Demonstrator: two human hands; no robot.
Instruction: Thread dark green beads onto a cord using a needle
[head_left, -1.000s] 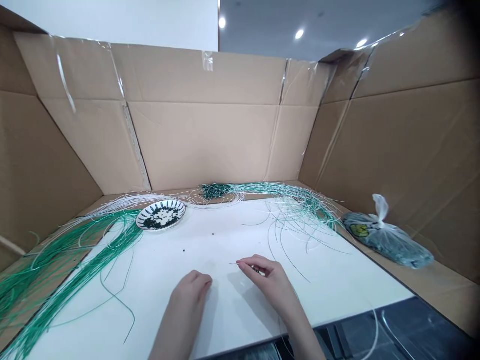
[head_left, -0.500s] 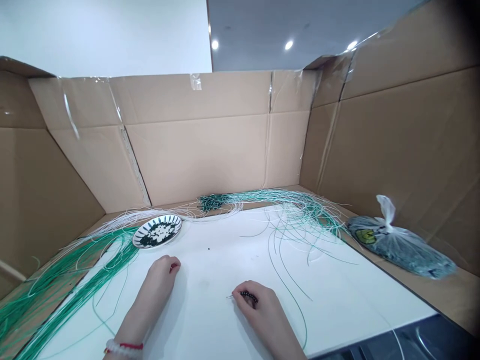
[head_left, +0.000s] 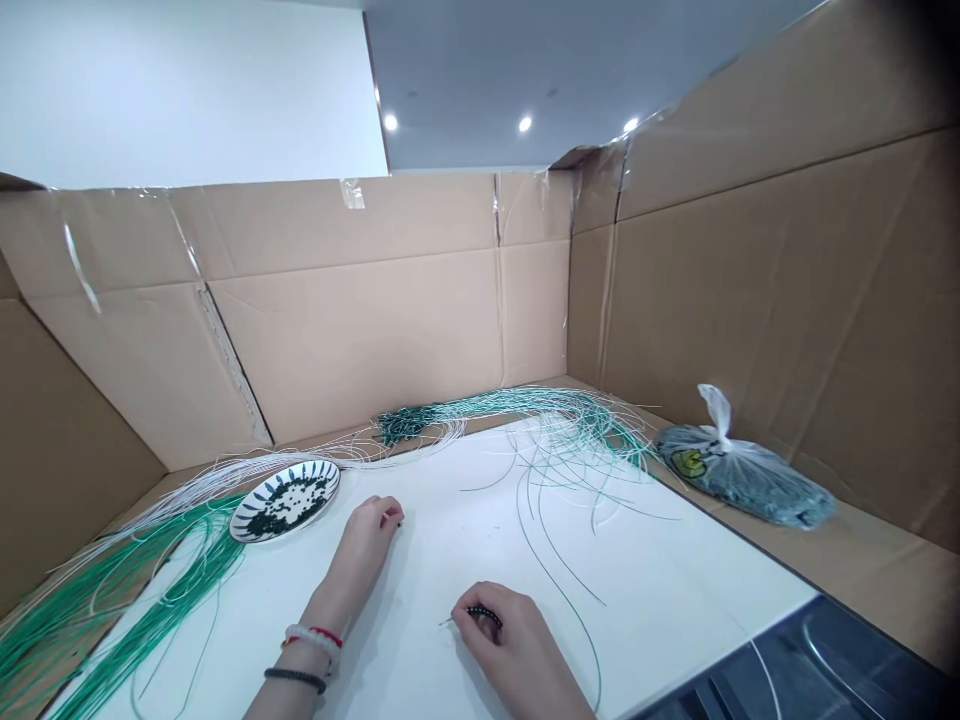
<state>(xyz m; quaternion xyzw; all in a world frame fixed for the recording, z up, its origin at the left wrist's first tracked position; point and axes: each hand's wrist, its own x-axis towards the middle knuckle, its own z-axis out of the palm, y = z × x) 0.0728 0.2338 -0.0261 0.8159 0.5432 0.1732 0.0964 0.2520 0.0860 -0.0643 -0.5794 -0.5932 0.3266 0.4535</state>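
My left hand [head_left: 365, 540] rests on the white table sheet [head_left: 675, 580], fingers curled, its fingertips pinched at a small dark bead [head_left: 400, 523] just right of the plate. My right hand [head_left: 501, 640] lies nearer to me, closed around a thin green wire threaded with dark beads [head_left: 480, 612]; the wire's tip pokes out to the left. A striped plate [head_left: 285, 500] holding several dark green beads sits left of my left hand.
Bundles of green and white wires [head_left: 112, 590] fan across the left side, and more green wires [head_left: 570, 430] lie at the back right. A knotted plastic bag of beads [head_left: 742, 480] lies at right. Cardboard walls [head_left: 375, 310] enclose the table on three sides.
My left hand has reached forward from near my right hand to a loose bead beside the plate. My right hand has stayed put with its wire. The view has tilted upward and left.
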